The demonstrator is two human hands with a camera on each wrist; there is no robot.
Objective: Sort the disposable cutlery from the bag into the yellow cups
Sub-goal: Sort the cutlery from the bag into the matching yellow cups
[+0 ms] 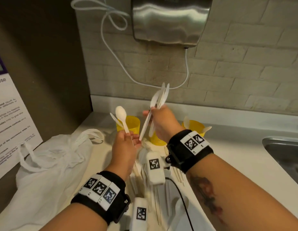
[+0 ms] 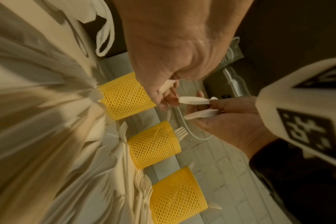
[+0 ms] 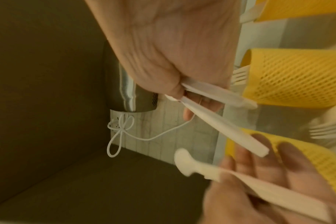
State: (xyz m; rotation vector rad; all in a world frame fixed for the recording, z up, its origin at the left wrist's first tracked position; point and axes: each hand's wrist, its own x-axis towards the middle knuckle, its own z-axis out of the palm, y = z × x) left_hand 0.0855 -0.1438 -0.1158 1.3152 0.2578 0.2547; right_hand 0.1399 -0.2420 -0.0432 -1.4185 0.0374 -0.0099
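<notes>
My left hand (image 1: 130, 139) pinches a white plastic spoon (image 1: 121, 114) by its handle, bowl up, with a second thin white piece beside it. My right hand (image 1: 153, 114) grips a bundle of white cutlery (image 1: 159, 99), tips up and handles pointing down toward my left palm. Three yellow mesh cups stand behind the hands: left cup (image 1: 132, 123), middle cup (image 1: 157, 140), right cup (image 1: 195, 126). Forks poke out of the middle cup (image 2: 153, 145); the right one holds a few white pieces. The white bag (image 1: 50, 157) lies at the left. In the right wrist view the spoon (image 3: 186, 162) lies across my left fingers.
A loose cutlery pile (image 1: 154, 194), mostly forks, lies on the counter under my wrists. A steel sink (image 1: 284, 152) is at the right. A metal dispenser (image 1: 169, 19) and a white cable (image 1: 111, 49) are on the tiled wall. A printed sign (image 1: 10, 117) leans at the left.
</notes>
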